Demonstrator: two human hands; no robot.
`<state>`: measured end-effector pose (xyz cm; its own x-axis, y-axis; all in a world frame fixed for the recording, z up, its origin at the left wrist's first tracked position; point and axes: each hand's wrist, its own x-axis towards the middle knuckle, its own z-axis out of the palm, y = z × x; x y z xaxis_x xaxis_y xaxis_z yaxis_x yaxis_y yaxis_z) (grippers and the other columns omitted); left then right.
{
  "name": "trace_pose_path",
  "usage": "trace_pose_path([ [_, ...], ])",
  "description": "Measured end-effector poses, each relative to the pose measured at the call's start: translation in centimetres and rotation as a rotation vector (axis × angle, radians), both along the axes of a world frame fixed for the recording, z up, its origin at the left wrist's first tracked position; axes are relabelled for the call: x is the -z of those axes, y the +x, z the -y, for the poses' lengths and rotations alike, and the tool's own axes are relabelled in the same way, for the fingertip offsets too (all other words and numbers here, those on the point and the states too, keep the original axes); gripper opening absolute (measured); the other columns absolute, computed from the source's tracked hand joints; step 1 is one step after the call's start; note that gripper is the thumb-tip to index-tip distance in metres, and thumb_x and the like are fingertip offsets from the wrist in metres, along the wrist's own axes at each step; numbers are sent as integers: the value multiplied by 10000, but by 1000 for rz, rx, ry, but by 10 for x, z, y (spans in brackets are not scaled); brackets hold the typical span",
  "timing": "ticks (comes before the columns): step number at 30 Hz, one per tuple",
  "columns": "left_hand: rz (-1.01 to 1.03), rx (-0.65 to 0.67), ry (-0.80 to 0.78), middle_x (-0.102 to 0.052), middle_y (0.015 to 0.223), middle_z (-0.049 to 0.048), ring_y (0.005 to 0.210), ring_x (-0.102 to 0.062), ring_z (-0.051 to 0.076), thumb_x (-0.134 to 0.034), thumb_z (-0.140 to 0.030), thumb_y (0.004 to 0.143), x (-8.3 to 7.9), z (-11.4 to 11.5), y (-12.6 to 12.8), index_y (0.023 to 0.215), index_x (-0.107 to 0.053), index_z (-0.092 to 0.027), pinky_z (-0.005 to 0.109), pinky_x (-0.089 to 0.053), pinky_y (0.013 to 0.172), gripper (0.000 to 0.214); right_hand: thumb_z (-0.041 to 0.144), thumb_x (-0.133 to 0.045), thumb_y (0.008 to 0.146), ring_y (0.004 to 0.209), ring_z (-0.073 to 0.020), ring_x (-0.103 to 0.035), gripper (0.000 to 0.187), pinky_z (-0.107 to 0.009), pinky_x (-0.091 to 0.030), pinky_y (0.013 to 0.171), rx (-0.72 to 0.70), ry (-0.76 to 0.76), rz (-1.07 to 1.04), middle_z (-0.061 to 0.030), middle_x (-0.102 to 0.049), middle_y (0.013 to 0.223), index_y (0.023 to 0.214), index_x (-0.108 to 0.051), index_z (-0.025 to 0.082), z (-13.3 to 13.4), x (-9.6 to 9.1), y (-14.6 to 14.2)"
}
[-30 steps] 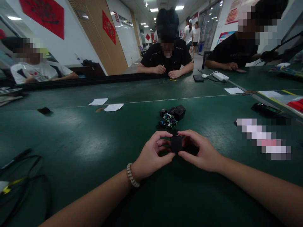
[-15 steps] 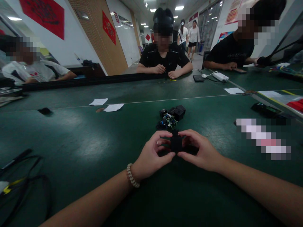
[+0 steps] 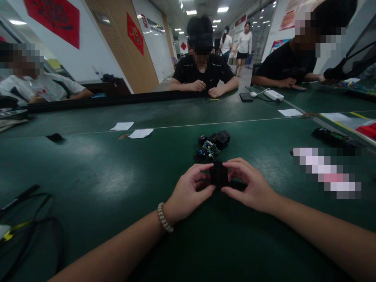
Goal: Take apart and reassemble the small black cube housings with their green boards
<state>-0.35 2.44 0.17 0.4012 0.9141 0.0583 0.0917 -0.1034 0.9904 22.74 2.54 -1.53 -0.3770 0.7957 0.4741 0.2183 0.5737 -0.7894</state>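
Note:
Between my two hands is a small black box-like block [image 3: 219,174], gripped from both sides. My left hand [image 3: 189,188], with a beaded bracelet at the wrist, has its fingertips and thumb closed on the block's left side. On the opposite side, the fingers and thumb of my right hand [image 3: 249,186] pinch it too. Just beyond the block lies a cluster of black parts [image 3: 221,139] with a small green circuit board [image 3: 210,150] among them. Too dark to make out are the block's finer details.
Black cables [image 3: 35,219] lie at the left front of the green table [image 3: 96,235]. White papers [image 3: 141,133] rest farther back. A dark device [image 3: 331,135] and a blurred-out item [image 3: 326,172] sit at right. Several people are around, one seated opposite [image 3: 204,70].
The black block has turned slightly between my hands, and my right fingers have shifted a little. In the background, a walking person has come nearer.

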Motion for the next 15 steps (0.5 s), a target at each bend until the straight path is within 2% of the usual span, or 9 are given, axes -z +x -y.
trace_pose_path([
  [15,-50,66,-11,-616,1269,129,1113,-698,260,-715,-180,851,0,-1,-1,1460,-557,-184,491,-592,1002,628,207,-780,867,829,-173,-670,522,-379,-651,740,20,119,51,-91,-585,1215,1350,-598,277,0,-2,2],
])
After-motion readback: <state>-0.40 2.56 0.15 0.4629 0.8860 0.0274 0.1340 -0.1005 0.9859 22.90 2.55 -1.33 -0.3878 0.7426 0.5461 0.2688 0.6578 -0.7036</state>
